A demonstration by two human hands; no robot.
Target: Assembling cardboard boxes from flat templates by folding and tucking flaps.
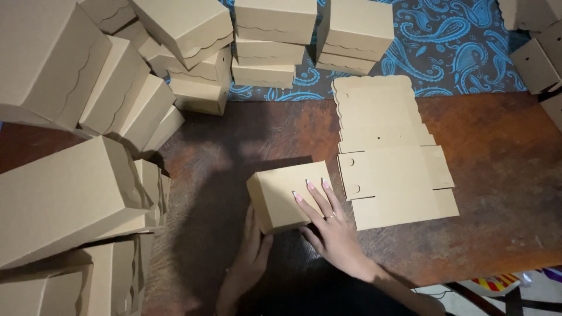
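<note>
A small folded brown cardboard box sits on the dark wooden table in front of me. My right hand lies flat on its top, fingers spread toward the right edge. My left hand presses against the box's near left corner from below. Just right of the box lies a stack of flat unfolded cardboard blanks with scalloped edges.
Piles of finished brown boxes crowd the left side and upper left. More stacked boxes stand at the back and back right on a blue paisley cloth. Further boxes sit at the far right.
</note>
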